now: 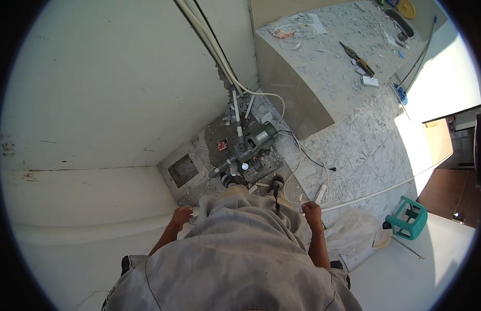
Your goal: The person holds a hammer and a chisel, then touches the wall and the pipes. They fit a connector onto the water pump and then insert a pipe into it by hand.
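Note:
My left hand (182,214) is closed at my left hip, around a long white pipe (375,195) that shows on both sides of the fist. At my right hip, my right hand (311,211) is also closed, with the same pipe running out past it to the right. My grey shirt (240,249) hides the stretch between the hands. Beyond my feet, a grey-green water pump (256,143) stands on the floor, with a pressure gauge (244,166) and short white pipes (237,114) fitted to it.
Pale hoses (214,46) come down the wall to a coiled white cable (334,179). A square floor hole (183,171) lies left of the pump. Pliers-like tool (357,58) and rubble cover a slab. A green stool (408,217) and plastic sheeting (354,230) are at right.

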`<action>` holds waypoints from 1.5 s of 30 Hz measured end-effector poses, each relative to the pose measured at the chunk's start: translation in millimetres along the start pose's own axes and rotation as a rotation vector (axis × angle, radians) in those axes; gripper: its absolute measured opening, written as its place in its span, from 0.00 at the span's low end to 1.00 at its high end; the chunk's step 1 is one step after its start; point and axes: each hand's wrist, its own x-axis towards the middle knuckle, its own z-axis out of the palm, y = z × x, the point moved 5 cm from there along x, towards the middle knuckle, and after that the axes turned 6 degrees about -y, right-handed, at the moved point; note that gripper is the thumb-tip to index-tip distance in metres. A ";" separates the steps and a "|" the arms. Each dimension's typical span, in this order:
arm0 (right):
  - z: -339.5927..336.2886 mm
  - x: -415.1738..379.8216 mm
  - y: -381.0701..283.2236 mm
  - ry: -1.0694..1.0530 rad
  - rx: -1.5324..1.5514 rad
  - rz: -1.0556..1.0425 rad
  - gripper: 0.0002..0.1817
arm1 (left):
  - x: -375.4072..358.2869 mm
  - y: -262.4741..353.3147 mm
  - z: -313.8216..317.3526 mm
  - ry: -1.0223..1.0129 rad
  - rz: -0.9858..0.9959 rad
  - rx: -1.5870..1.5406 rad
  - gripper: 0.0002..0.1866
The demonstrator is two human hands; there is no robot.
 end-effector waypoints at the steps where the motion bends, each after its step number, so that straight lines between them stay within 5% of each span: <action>1: -3.2 3.4 -2.4 0.036 -0.010 -0.031 0.14 | -7.5 11.2 6.2 -0.002 0.013 0.005 0.27; 10: -13.9 -15.5 -9.8 0.109 -0.059 0.002 0.15 | 1.6 33.8 7.4 -0.029 0.058 0.089 0.31; 22: 24.3 -43.3 78.8 0.005 -0.110 0.073 0.15 | 24.8 52.3 6.1 -0.070 0.093 0.121 0.27; 35: 31.8 -25.7 67.1 0.067 -0.017 0.035 0.13 | 12.3 68.5 11.9 -0.074 0.058 0.166 0.25; 45: 47.8 -43.3 81.5 0.054 0.039 0.139 0.14 | 5.2 101.9 27.0 -0.090 0.103 0.272 0.12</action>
